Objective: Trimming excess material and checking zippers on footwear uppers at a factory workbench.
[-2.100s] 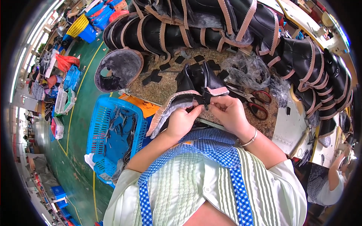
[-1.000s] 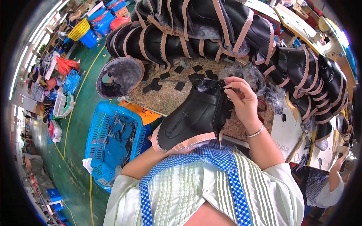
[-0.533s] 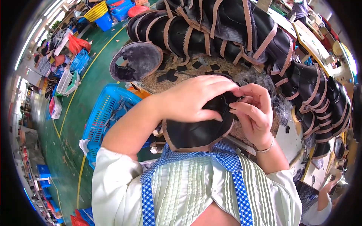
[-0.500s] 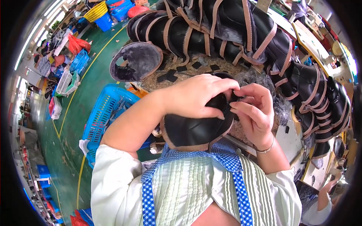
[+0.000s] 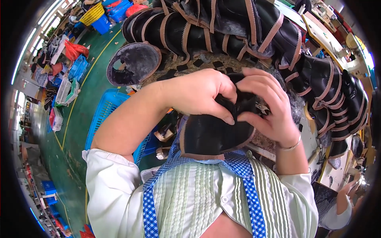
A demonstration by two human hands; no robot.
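A black shoe upper (image 5: 214, 137) with a brown serrated edge lies against my apron front, in both my hands. My left hand (image 5: 202, 93) pinches its upper middle, with the thumb pressed on the black surface. Facing it, my right hand (image 5: 272, 103) curls over the other side, thumb near the left thumb and fingers bent over the top. A small shiny metal piece (image 5: 262, 108) shows beneath the right fingers; what it is I cannot make out. The spot between the fingertips is partly hidden.
Long rows of nested black uppers (image 5: 198, 37) curve across the bench from the back to the right. A grey fur-lined upper (image 5: 135, 63) rests at the back left, near small black patches (image 5: 170, 74). A blue basket (image 5: 104, 109) stands at left. Another person's arm (image 5: 344, 198) shows at lower right.
My right hand has opened from a fingertip pinch into a broader grip over the upper. The upper has turned and shifted slightly right, and the left fingers have moved down on it.
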